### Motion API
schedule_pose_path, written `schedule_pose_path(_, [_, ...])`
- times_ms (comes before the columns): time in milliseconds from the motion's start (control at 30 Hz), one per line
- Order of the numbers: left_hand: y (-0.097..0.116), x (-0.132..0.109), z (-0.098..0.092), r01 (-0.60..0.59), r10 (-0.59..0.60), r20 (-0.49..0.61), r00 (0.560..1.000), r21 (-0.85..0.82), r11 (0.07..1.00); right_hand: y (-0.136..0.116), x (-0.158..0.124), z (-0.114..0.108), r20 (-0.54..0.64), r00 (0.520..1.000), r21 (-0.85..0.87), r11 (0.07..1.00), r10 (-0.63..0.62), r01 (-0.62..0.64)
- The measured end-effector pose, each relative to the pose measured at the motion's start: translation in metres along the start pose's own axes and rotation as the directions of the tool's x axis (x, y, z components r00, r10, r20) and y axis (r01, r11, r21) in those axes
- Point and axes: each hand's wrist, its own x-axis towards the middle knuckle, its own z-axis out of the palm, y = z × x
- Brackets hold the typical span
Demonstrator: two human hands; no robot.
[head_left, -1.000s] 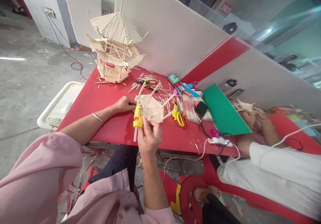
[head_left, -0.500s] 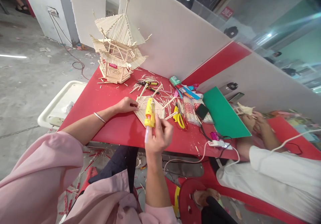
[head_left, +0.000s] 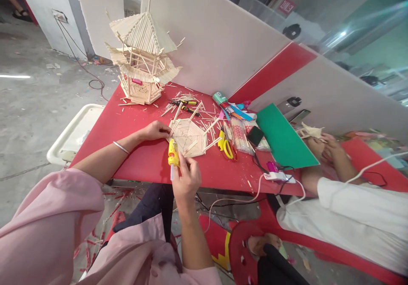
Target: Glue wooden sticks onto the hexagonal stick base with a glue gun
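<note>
A flat many-sided base of wooden sticks [head_left: 188, 137] lies on the red table [head_left: 140, 161], with several sticks standing up or leaning at its edges. At its left edge my left hand [head_left: 157, 130] has its fingers closed on the base's rim or a stick there; the fingertips are partly hidden. My right hand [head_left: 187, 176] grips a small yellow glue gun [head_left: 173, 153], nozzle pointing up and away, beside the near left edge of the base. Behind stands a tall stick pagoda [head_left: 143, 59] with two roof tiers.
Pliers [head_left: 188, 108], loose sticks, yellow scissors [head_left: 225, 144], stick packs [head_left: 241, 135] and a green board [head_left: 283, 138] lie behind and to the right. A power strip [head_left: 279, 176] with cables is near the front edge. Another person's hands [head_left: 331, 146] are far right.
My right hand has moved left and slightly down with the glue gun, uncovering more of the stick base. The view has shifted slightly; my left hand remains at the base's left edge.
</note>
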Motion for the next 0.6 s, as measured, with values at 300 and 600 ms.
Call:
schedule_pose_path(300, [0.0,0.001,-0.002,0.055,-0.049,0.039,0.998,-0.153,0.987,-0.001,0.004,0.022,0.009,0.999,-0.095,0.995,-0.035,0.036])
schedule_pose_path(600, [0.007,-0.007,0.026,0.046,-0.016,0.152,0.988,-0.198,0.979,0.011,-0.015,-0.004,0.04,0.999,-0.117,0.993,-0.012,0.017])
